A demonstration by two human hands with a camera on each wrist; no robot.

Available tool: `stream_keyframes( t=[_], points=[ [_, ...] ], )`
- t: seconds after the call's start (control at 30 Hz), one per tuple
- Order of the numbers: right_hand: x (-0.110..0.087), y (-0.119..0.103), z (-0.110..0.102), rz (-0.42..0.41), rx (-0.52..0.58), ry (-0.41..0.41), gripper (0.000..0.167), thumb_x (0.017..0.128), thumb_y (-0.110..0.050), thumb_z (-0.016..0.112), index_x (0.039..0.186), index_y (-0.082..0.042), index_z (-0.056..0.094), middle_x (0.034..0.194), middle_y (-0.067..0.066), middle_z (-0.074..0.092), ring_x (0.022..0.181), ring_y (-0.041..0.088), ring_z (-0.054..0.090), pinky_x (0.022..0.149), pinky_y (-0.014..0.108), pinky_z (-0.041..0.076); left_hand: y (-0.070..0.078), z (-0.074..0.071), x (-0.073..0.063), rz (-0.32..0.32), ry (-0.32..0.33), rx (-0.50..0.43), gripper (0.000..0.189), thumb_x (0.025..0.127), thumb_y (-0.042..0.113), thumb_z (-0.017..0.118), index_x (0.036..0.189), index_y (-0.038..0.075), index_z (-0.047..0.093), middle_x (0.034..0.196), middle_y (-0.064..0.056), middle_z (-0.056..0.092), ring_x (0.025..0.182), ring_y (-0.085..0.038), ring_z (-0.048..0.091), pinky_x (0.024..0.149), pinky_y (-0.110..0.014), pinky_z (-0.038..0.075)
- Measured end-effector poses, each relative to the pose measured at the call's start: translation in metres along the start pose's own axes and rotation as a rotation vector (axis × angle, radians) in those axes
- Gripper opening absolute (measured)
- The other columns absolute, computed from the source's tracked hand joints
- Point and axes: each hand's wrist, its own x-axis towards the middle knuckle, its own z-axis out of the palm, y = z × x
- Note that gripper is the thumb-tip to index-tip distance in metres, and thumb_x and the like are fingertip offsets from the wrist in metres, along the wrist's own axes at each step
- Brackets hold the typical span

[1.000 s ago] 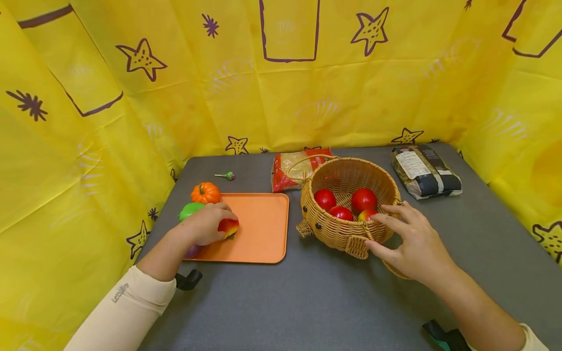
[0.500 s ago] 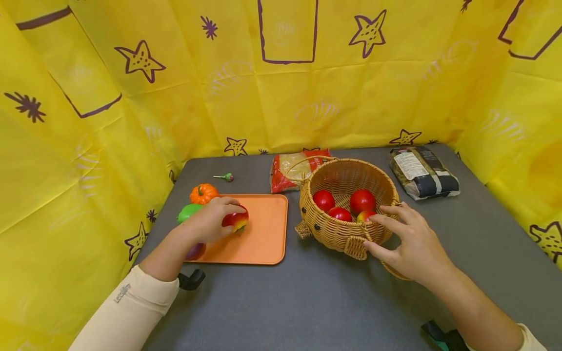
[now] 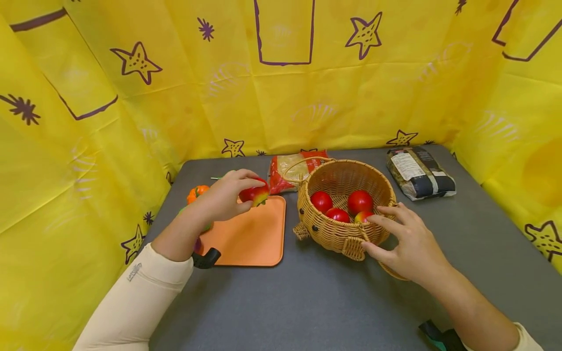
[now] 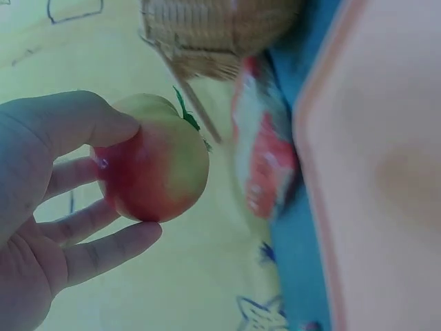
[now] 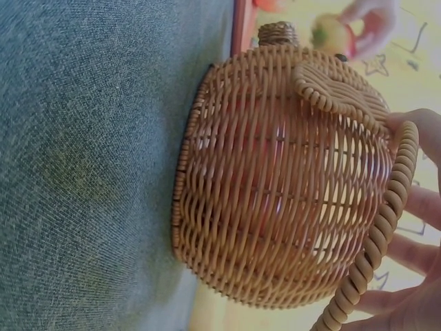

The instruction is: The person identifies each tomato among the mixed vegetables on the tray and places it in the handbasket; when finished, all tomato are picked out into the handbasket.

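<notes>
My left hand (image 3: 226, 197) holds a red-and-yellow toy peach (image 4: 165, 165) with green leaves, thumb on one side and fingers on the other. Peach and hand are raised over the far part of an orange tray (image 3: 268, 248). To the right stands a wicker basket (image 3: 331, 235) with an animal face. Several red round fruits (image 3: 361, 202) lie in it, one partly yellow. My right hand (image 3: 414, 246) grips the basket's near right rim, thumb outside by the woven ear (image 5: 341, 93) and fingers over the edge. The basket's handle (image 5: 372, 252) hangs down beside this hand.
A toy pumpkin (image 3: 196, 193) sits at the tray's far left corner. Green and purple items there are mostly behind the left forearm. A red-and-clear bag (image 3: 281, 173) lies behind the basket; a dark packaged bag (image 3: 421, 173) lies at the back right. Yellow cloth surrounds the table.
My left hand has lifted the peach from the tray's left side and carried it right and away from me. The right hand stays on the basket rim.
</notes>
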Motion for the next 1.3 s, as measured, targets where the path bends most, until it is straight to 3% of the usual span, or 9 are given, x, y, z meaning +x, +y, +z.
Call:
stream_keyframes(
  t=[0.3, 0.57, 0.87, 1.1, 1.3],
  points=[
    [-0.001, 0.000, 0.001, 0.005, -0.003, -0.001, 0.048, 0.069, -0.029, 0.092, 0.112, -0.017, 0.077, 0.125, 0.017, 0.066, 0.129, 0.058, 0.048, 0.093, 0.079, 0.039, 0.037, -0.020, 0.041, 0.127, 0.044, 0.007, 0.045, 0.092, 0.010, 0.070, 0.137, 0.013, 0.066, 0.143, -0.010, 0.055, 0.129, -0.034, 0.049, 0.105, -0.046, 0.046],
    [-0.001, -0.001, -0.001, 0.009, 0.004, 0.001, 0.049, 0.068, -0.029, 0.093, 0.113, -0.019, 0.077, 0.126, 0.017, 0.066, 0.129, 0.058, 0.048, 0.092, 0.080, 0.039, 0.072, -0.025, 0.075, 0.193, -0.020, 0.033, 0.050, 0.092, 0.011, 0.068, 0.141, 0.019, 0.063, 0.147, -0.007, 0.051, 0.135, -0.031, 0.044, 0.109, -0.041, 0.045],
    [-0.001, -0.001, 0.001, 0.004, 0.000, 0.006, 0.047, 0.069, -0.029, 0.093, 0.111, -0.018, 0.077, 0.124, 0.017, 0.066, 0.129, 0.058, 0.048, 0.093, 0.079, 0.040, 0.101, -0.003, 0.106, 0.284, -0.084, 0.111, 0.046, 0.094, 0.017, 0.071, 0.140, 0.020, 0.064, 0.146, -0.007, 0.053, 0.132, -0.032, 0.048, 0.108, -0.040, 0.045],
    [-0.001, -0.001, 0.001, 0.005, 0.002, 0.005, 0.046, 0.069, -0.029, 0.092, 0.111, -0.017, 0.077, 0.125, 0.017, 0.066, 0.129, 0.058, 0.048, 0.093, 0.079, 0.040, 0.111, 0.025, 0.123, 0.271, -0.192, 0.175, 0.044, 0.099, 0.024, 0.067, 0.142, 0.023, 0.061, 0.148, -0.005, 0.050, 0.133, -0.030, 0.046, 0.108, -0.038, 0.044],
    [0.000, -0.001, 0.000, 0.000, -0.003, 0.006, 0.047, 0.069, -0.029, 0.092, 0.111, -0.017, 0.077, 0.125, 0.017, 0.066, 0.129, 0.058, 0.049, 0.091, 0.079, 0.041, 0.111, 0.037, 0.131, 0.242, -0.234, 0.176, 0.047, 0.098, 0.022, 0.068, 0.144, 0.023, 0.059, 0.151, -0.006, 0.047, 0.136, -0.030, 0.045, 0.109, -0.037, 0.042]
  ],
)
